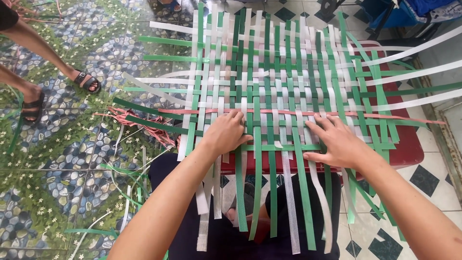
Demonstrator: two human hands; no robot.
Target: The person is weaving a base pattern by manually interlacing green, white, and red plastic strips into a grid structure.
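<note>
1. Another person's sandalled feet (57, 91) are standing at nine o'clock on the pebble-patterned floor tiles (62, 192).
2. Left hand (225, 132) is pressing flat, fingers together, on the woven mat of green and white plastic strips (279, 77), centre.
3. Pink strip (288, 112) is running crosswise just beyond both hands.
4. Right hand (339, 142) is lying spread, fingers splayed, at three o'clock.
5. Red stool (409, 144) is supporting the mat.

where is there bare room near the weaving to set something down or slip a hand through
Bare floor tile lies left of the woven mat, between the red strip bundle and a bystander's sandalled feet. White tile shows right of the red stool. The mat is crowded: left hand and right hand press it, and loose strip ends hang over the lap.
</note>
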